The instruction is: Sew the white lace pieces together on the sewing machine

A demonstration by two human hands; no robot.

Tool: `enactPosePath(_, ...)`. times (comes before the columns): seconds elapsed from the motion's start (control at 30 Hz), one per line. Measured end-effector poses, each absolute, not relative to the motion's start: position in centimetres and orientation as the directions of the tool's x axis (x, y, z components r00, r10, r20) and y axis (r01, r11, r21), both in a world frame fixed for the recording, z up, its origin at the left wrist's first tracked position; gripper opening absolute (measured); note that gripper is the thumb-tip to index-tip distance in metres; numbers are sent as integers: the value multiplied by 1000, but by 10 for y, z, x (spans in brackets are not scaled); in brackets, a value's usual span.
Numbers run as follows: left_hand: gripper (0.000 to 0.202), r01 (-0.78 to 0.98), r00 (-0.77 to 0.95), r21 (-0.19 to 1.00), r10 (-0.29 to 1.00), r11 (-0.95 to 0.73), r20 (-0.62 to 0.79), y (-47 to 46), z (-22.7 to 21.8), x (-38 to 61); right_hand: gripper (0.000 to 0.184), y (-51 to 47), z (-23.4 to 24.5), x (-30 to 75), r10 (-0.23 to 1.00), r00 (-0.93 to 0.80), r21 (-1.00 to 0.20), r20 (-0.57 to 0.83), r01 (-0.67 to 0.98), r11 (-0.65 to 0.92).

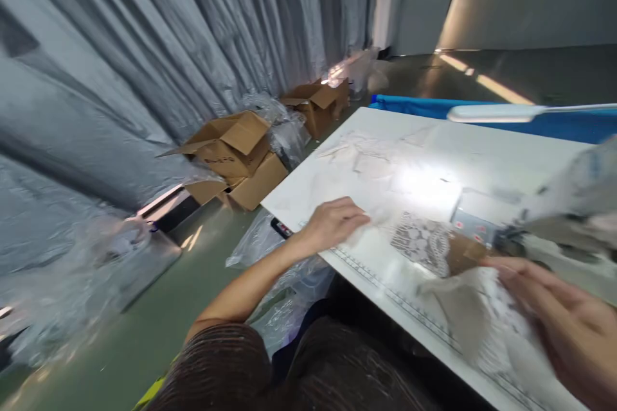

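My left hand [332, 223] lies on the white table [385, 141] near its front edge, fingers curled over pale fabric [380, 231]. A strip of white lace [424, 244] lies just right of it, next to a brown piece [465, 253]. My right hand [563, 314] is low at the right, blurred, fingers stretched over the pale fabric by a sewing machine [569, 205]. A printed ruler runs along the table's front edge [409, 305].
Open cardboard boxes [236, 154] and clear plastic bags [284, 135] sit on the green floor along a grey curtain [144, 45]. More plastic lies under the table [270, 257]. A lamp bar [496, 113] hangs over the table. A blue surface [434, 106] lies beyond it.
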State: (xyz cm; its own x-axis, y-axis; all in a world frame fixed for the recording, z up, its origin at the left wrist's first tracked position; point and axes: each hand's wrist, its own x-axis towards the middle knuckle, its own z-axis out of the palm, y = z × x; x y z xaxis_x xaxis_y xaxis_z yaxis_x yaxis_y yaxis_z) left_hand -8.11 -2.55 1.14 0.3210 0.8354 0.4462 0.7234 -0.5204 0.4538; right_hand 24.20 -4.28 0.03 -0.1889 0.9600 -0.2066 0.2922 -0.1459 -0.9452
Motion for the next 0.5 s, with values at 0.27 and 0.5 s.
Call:
enactPosePath(0.27, 22, 887, 368, 52, 773, -458, 517, 5, 51, -94, 32, -53, 25, 223, 933, -83, -935, -349, -42, -353)
enactPosePath(0.5, 30, 572, 681, 349, 667, -742, 302, 9, 43, -22, 42, -68, 38, 208, 915, -271, -954, -298, 58, -294)
